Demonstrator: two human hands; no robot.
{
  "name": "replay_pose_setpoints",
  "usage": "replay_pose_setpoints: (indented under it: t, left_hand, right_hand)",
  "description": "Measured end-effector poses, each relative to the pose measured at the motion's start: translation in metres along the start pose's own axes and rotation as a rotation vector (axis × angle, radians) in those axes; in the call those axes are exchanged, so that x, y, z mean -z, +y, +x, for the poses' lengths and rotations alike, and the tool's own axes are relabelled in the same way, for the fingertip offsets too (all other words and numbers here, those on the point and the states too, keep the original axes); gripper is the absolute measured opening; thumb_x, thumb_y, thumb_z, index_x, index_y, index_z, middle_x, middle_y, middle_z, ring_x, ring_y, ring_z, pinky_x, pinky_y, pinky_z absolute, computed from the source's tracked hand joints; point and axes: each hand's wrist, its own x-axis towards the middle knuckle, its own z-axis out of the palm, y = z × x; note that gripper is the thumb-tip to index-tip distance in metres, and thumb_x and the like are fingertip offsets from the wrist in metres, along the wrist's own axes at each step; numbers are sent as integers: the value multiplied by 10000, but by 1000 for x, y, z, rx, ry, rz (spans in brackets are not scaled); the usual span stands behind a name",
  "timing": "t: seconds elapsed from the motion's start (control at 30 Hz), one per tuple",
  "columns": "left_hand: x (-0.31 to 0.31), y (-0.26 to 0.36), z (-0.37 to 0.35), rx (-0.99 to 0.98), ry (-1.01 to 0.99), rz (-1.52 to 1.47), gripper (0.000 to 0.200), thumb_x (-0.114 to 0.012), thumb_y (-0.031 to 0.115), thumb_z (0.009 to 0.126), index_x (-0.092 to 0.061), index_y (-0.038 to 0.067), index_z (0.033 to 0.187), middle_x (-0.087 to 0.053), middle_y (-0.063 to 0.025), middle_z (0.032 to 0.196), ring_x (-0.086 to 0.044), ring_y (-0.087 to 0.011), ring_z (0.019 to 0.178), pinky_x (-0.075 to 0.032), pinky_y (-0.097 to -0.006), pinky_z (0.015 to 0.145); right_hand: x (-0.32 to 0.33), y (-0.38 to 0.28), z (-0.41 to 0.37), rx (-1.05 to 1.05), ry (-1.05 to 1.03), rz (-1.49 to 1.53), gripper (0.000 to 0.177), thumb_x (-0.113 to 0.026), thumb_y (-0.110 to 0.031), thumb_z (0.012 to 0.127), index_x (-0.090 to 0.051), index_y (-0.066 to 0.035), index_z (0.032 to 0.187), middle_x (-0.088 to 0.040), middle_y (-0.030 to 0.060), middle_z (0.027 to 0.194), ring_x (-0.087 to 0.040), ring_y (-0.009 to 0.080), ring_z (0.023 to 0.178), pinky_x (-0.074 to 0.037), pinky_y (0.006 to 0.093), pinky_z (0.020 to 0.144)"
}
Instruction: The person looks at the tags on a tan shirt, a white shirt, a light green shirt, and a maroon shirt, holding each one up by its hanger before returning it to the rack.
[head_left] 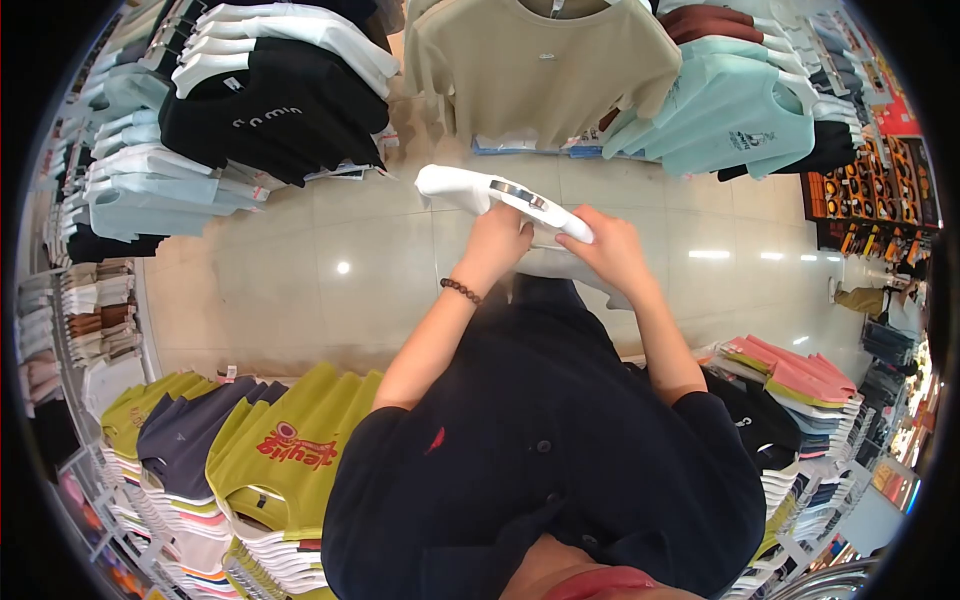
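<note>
A white hanger [560, 217] with a metal strip on it is held out in front of my body at the middle of the view. Pale cloth [565, 264] hangs below it, partly hidden by my hands. My left hand [497, 243], with a beaded bracelet at the wrist, has its fingers closed on the hanger and cloth near the middle. At the right end of the hanger, my right hand [603, 243] grips it between thumb and fingers. The hanger's far left end is a wide white shoulder piece [448, 185].
Racks of hanging shirts surround me: black [290, 115], beige [545, 70] and mint [735, 115] ahead, yellow-green [300, 440] and pink [795, 370] behind. A tiled floor [290, 300] lies between them. Orange-and-black goods [872, 185] hang at the far right.
</note>
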Motion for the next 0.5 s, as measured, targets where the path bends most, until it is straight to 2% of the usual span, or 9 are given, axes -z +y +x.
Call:
replay_pose_setpoints:
  t: [0.07, 0.17, 0.23, 0.27, 0.33, 0.37, 0.4, 0.47, 0.5]
  left_hand:
    - [6, 5, -12, -41, -20, 85, 322, -653, 145, 851, -620, 26, 1148, -671, -221, 1030, -656, -406, 936, -526, -489, 787]
    - [36, 24, -32, -108, 39, -3, 318, -662, 141, 850, -624, 29, 1146, -666, -190, 1066, -639, -387, 996, -522, -470, 838]
    - [54, 27, -35, -246, 261, 3, 364, -702, 141, 816, -624, 36, 1155, -650, -145, 1123, -605, -351, 1064, -514, -439, 873]
    - [59, 24, -32, -245, 264, 10, 364, -702, 141, 816, -624, 36, 1155, -650, -145, 1123, -605, -351, 1064, -514, -439, 873]
    - [66, 19, -22, -410, 317, 273, 378, -737, 140, 775, -643, 56, 1131, -630, -104, 1183, -575, -300, 1119, -509, -413, 868]
    - [65, 2, -20, -361, 100, 163, 386, -766, 154, 732, -670, 48, 1090, -666, -102, 1124, -619, -299, 1057, -514, -410, 847]
    - [71, 1, -19, -366, 101, 165, 386, -766, 154, 732, -670, 48, 1090, -666, -102, 1124, -619, -299, 1057, -514, -410, 847]
    - [81, 5, -18, -153, -167, 90, 342, -777, 161, 729, -693, 27, 1032, -701, -90, 1001, -659, -316, 942, -529, -403, 814]
    - [78, 4, -19, -136, -87, -30, 325, -789, 178, 740, -698, 2, 998, -705, -94, 885, -678, -276, 807, -537, -356, 764]
  right_hand:
    - [2, 7, -2, -23, 21, 24, 298, -727, -345, 834, -672, -114, 1014, -693, 132, 794, -665, 367, 760, -516, 456, 684]
    - [11, 12, -6, -60, 70, 72, 278, -736, -294, 816, -673, -105, 1010, -694, 128, 868, -659, 357, 819, -514, 448, 711]
    - [10, 21, -8, 0, 66, 68, 271, -739, -273, 805, -675, -101, 1004, -689, 124, 899, -652, 350, 842, -514, 437, 728]
    - [9, 23, -8, 62, 64, 57, 264, -742, -251, 793, -677, -97, 998, -685, 120, 931, -646, 342, 866, -514, 425, 744]
    - [11, 16, -11, 103, 44, 71, 247, -754, -212, 774, -679, -85, 973, -679, 115, 909, -639, 340, 865, -508, 407, 759]
    - [13, 15, -12, 138, 21, 79, 233, -767, -172, 754, -682, -74, 947, -674, 111, 887, -632, 337, 863, -502, 389, 774]
    - [14, 17, -9, 139, 26, 79, 233, -767, -172, 754, -682, -74, 947, -674, 111, 887, -632, 337, 863, -502, 389, 774]
    - [18, 25, 1, 373, 133, -14, 291, -757, -174, 765, -667, -69, 1021, -667, 114, 983, -615, 329, 968, -479, 404, 842]
    - [19, 24, 4, 375, 146, -19, 291, -757, -174, 765, -667, -69, 1021, -667, 114, 983, -615, 329, 968, -479, 404, 842]
